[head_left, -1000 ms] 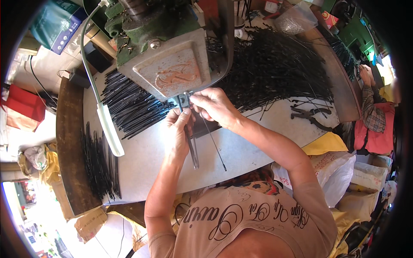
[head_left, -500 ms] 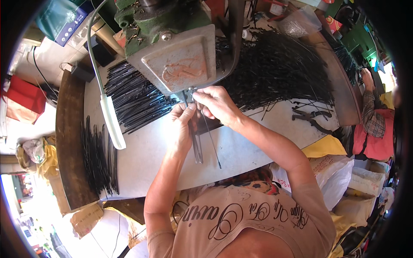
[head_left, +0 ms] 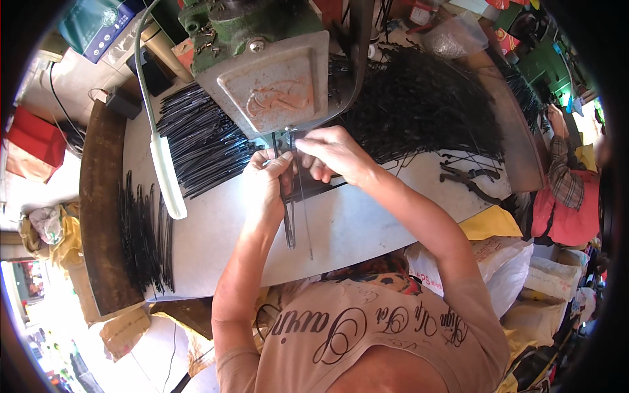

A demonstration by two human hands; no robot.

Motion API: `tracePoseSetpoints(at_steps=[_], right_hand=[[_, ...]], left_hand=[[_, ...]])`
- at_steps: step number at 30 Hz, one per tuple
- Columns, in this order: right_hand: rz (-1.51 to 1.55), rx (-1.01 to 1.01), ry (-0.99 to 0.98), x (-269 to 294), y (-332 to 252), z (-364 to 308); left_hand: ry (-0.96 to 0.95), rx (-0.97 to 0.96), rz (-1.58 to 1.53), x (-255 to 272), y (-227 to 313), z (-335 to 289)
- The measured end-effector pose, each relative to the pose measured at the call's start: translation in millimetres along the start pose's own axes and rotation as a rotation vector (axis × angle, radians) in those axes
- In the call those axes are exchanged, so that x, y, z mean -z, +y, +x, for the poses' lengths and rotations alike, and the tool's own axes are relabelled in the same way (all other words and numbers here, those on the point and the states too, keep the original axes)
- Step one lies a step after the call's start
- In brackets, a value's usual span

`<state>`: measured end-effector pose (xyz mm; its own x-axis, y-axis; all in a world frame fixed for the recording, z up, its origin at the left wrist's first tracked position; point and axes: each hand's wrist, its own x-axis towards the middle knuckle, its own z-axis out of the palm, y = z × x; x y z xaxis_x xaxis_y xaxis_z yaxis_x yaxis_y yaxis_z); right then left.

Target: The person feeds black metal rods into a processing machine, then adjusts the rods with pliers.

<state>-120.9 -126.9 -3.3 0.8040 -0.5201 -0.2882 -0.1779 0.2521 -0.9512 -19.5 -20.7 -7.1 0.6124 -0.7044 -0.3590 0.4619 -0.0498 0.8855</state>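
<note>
Under the head of a green and grey press-like machine (head_left: pixel 272 85), both my hands work close together. My left hand (head_left: pixel 265 175) is closed, pinching long thin black metal rods (head_left: pixel 289 226) that look like umbrella ribs; they hang down past my fingers. To its right, my right hand (head_left: pixel 334 156) has its fingers curled, the thumb-side tips at the upper part of a finer black rod (head_left: pixel 306 223) that hangs slightly blurred. The machine head and my fingers hide the rods' top ends.
A dense heap of black rods (head_left: pixel 426 98) covers the bench's right; more rods (head_left: pixel 203 141) lie left of the machine, others (head_left: pixel 147 242) by the wooden edge (head_left: pixel 98 216). Pliers (head_left: pixel 468 180) lie right. A white lamp (head_left: pixel 168 177) hangs left. A co-worker's sleeve (head_left: pixel 567 173) shows far right.
The finer rod's lower end has swung left, closer to the other rods. My right hand's fingers have loosened slightly, and my left hand has shifted a little left. The whole view has moved slightly.
</note>
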Motion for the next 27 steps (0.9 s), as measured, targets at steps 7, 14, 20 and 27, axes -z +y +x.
tracePoseSetpoints(at_steps=[7, 14, 20, 27], right_hand=[[-0.085, 0.036, 0.166, 51.4, -18.0, -19.2], [-0.175, 0.08, 0.242, 78.4, -24.9, -29.5], [-0.355, 0.039, 0.18, 94.1, -19.7, -29.6], [-1.031, 0.284, 0.134, 91.3, -4.4, -22.6]], left_hand=[[-0.051, 0.041, 0.002, 4.5, 2.6, -0.6], [-0.082, 0.077, 0.029, 22.8, 14.8, -7.7], [0.203, -0.018, 0.469, 86.2, 53.5, -39.3], [0.479, 0.061, 1.817, 184.4, 77.6, -59.5]])
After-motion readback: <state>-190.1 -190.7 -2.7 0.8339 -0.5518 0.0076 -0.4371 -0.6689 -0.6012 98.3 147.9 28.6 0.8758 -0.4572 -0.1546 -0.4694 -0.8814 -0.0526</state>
